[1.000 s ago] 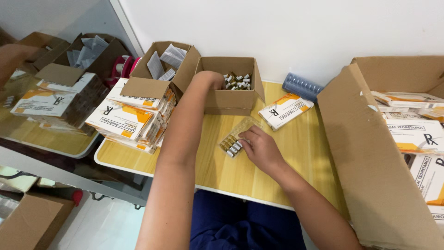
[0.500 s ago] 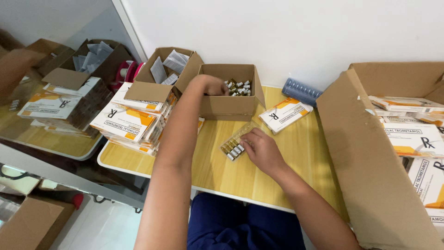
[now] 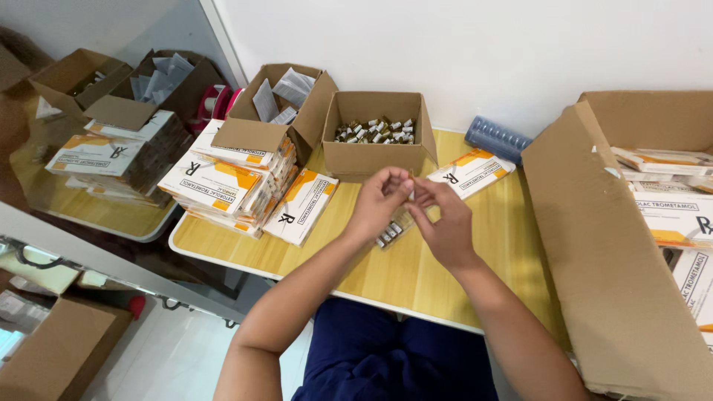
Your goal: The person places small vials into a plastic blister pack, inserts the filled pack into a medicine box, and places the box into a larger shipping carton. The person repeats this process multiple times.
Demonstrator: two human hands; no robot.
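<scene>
Nearest: dark blue trousers (image 3: 394,356) of the seated person, under the table (image 3: 416,275) edge. 2 bare forearms rise from there and meet over the wooden table top.

Left hand (image 3: 380,199): fingers curled, tips drawn together at the top. Right hand (image 3: 444,219): fingers likewise bunched, thumb and forefinger tips meeting those of the left hand. Something small is pinched between the 2 sets of fingertips; too small to tell what it is.

Directly below the hands, partly hidden by them: clear blister tray (image 3: 392,232) lying flat on the table, with a few small amber vials with pale caps showing at its near end.

Left of the hands: flat white-and-orange carton (image 3: 301,206) lying on the table, touching a stack of the same cartons (image 3: 226,186).

Right: large open cardboard box (image 3: 594,245), tipped on its side, more cartons inside.

Just beyond the hands: another white-and-orange carton (image 3: 471,172), lying flat. Behind it, small open cardboard box (image 3: 380,141) filled with loose vials. Beside that, to the left, open box of folded paper leaflets (image 3: 278,104). Farthest, against the white wall: blue ribbed plastic piece (image 3: 496,139).
</scene>
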